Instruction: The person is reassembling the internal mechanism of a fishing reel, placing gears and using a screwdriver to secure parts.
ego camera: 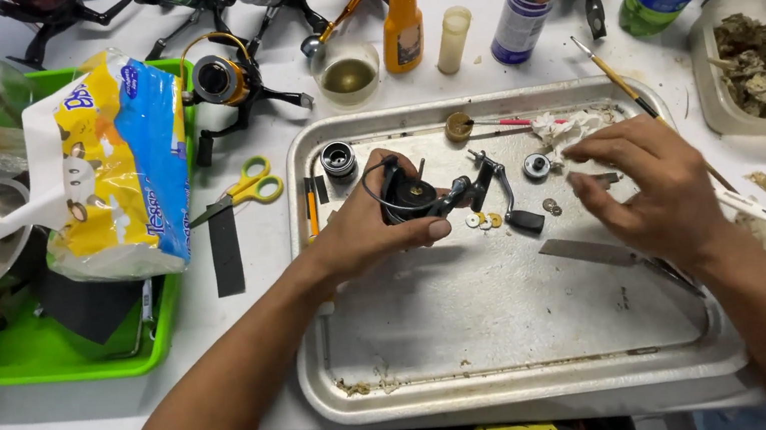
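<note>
- While the left hand (367,227) grips the black fishing reel body with its bent metal crank (421,197), the reel should be kept low over the dented silver metal tray (481,332), so that any loose piece falls inside the raised rim and not onto the white desk (249,265).
- The left hand is closed around the reel — the thumb lies along the front, the fingers wrap behind it. The reel sits near the middle of the tray, toward its far half, and its black handle knob (526,221) points to the right.
- The right hand (648,191) is half open and lies palm down, with fingers curved and their tips near the crumpled white paper tissue (567,129) and the small round silver metal part (537,166). I cannot tell if it holds something small between the fingertips.
- I judge that a firm but not hard grip is best here, because the reel is probably oily and could turn in the hand.
- The small pale round washers (480,221) lie on the tray just beside the reel, between the two hands; it is wise not to sweep them with the wrist.
- The flat grey metal blade (596,252) lies on the tray below the right hand — care is needed when this hand comes down.
- The black cylindrical spool (338,160) stands apart in the far left corner of the tray.
</note>
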